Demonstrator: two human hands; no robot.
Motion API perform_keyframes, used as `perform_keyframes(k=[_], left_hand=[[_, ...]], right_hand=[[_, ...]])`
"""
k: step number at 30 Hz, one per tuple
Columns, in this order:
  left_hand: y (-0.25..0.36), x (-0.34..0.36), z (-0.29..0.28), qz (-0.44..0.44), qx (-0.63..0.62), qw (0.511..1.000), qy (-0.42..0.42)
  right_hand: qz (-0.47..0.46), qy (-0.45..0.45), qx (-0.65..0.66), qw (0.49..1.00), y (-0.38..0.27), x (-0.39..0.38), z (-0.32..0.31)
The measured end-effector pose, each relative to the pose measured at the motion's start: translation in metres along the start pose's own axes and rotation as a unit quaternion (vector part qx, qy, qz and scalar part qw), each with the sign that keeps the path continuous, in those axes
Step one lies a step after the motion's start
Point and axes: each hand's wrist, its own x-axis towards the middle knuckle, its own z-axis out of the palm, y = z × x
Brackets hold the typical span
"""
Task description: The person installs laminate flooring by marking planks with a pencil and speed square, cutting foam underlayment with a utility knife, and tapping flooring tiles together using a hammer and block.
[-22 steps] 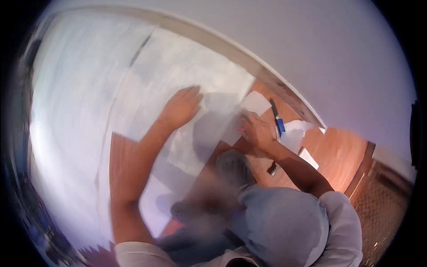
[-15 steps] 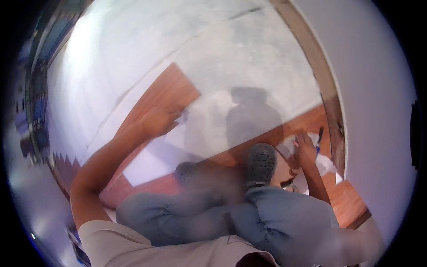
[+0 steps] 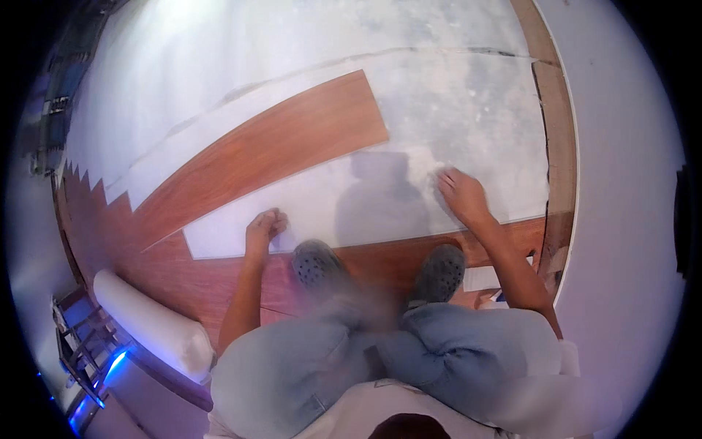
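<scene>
Over the white underlay strip [image 3: 219, 228], my left hand [image 3: 265, 228] hovers with its fingers loosely curled in; I see nothing in them. My right hand [image 3: 462, 196] reaches farther forward, its bent fingertips drawn together low over the pale, patchy floor [image 3: 468, 124]. Whatever those fingertips may hold is hidden or too small to name. Between the strip and the bare floor runs a red-brown wood-look plank [image 3: 292, 121], its square end to the left of my right hand. Finished planks [image 3: 219, 282] of the same colour lie along the near side, under my dark clogs [image 3: 440, 272].
A white roll [image 3: 150, 322] lies at the lower left. Along the right wall [image 3: 621, 183] runs a brown border strip [image 3: 559, 139]. White scraps [image 3: 482, 278] lie beside my right forearm. Stepped plank ends [image 3: 99, 190] show at the far left.
My left hand has drawn back from the plank's end toward me. My right hand has left the white scraps by the wall and moved forward and left over the floor. The view has shifted.
</scene>
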Motion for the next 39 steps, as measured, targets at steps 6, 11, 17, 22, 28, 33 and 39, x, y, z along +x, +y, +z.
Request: perform_keyframes(k=[6,11,17,22,28,33,39], left_hand=[[0.004,0.016,-0.043,-0.007,-0.113,0.993,0.038],[0.006,0.038,-0.075,-0.035,-0.247,0.966,0.071],[0.005,0.044,-0.124,0.025,-0.006,0.967,0.253],[0.045,0.045,-0.13,0.222,0.368,0.848,0.312],[0.129,0.069,-0.111,0.357,0.531,0.76,0.11],[0.171,0.075,-0.108,0.182,0.51,0.838,-0.064],[0.185,0.072,-0.086,0.15,0.496,0.843,-0.144]], right_hand=[[-0.107,0.163,0.0,0.981,-0.094,0.1,0.077],[0.013,0.157,0.112,0.981,-0.106,0.125,0.089],[0.087,-0.124,0.474,0.867,-0.097,0.117,0.042],[0.031,-0.04,0.447,0.893,-0.096,0.064,0.045],[0.045,-0.022,0.453,0.89,-0.098,-0.006,0.01],[0.055,-0.046,0.465,0.882,-0.097,-0.041,-0.028],[0.039,-0.072,0.526,0.846,-0.082,-0.069,-0.036]])
